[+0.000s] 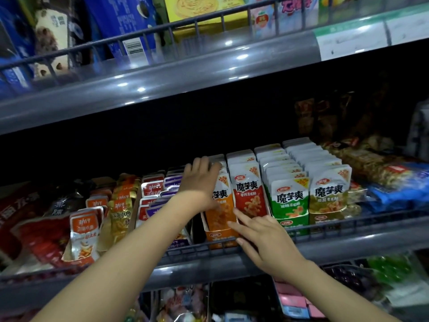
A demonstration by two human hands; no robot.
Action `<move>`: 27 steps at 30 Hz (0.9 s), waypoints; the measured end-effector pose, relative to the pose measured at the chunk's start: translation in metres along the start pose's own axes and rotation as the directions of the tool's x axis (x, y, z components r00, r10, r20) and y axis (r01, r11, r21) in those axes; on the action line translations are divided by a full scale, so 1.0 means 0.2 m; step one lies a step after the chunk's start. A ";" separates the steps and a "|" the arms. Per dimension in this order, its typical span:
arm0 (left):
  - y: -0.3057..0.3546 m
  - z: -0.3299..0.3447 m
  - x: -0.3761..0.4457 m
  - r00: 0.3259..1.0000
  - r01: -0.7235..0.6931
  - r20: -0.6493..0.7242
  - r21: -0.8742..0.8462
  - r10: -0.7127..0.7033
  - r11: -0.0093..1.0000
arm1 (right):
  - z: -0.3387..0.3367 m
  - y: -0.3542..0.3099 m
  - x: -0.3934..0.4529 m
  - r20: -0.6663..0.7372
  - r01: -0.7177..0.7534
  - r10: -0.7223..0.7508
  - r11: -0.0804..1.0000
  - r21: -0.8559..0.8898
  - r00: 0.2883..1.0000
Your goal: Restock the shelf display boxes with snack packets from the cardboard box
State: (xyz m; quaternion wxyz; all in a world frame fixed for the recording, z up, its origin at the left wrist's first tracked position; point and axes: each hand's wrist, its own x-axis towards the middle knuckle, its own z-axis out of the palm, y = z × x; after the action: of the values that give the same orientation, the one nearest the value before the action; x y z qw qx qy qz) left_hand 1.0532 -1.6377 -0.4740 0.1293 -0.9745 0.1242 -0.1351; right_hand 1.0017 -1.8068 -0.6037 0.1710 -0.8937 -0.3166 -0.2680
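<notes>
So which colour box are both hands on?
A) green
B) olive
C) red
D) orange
D: the left hand rests on the packets atop the orange box, and the right hand touches its front lower corner.

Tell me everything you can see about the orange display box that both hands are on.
The orange display box looks like thin cardboard, open-topped with a low front lip. It stands upright at the shelf's front rail, left of the red box, and holds orange packets standing in a row. The right hand touches its front right corner with straight fingers; the left hand rests on the packets.
</notes>
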 end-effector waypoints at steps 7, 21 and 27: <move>-0.06 0.04 0.04 0.993 -0.036 0.096 -0.343 0.073 0.938 | 0.04 -0.01 -0.03 -0.031 0.040 -0.046 0.986 -0.164 0.998; -0.11 -0.03 0.06 0.984 0.033 0.170 -0.440 0.047 0.898 | 0.03 -0.03 -0.03 -0.042 0.021 -0.027 0.990 -0.138 0.999; -0.13 0.02 0.06 0.977 0.030 0.201 -0.461 0.072 0.887 | 0.03 -0.03 -0.02 -0.035 0.016 -0.021 0.990 -0.137 0.999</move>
State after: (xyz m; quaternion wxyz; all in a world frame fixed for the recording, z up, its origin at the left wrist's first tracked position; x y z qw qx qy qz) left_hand 1.0706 -1.6155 -0.4671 -0.0922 -0.9846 0.1488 0.0047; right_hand 0.9972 -1.8022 -0.6109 0.1127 -0.8954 -0.3025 -0.3068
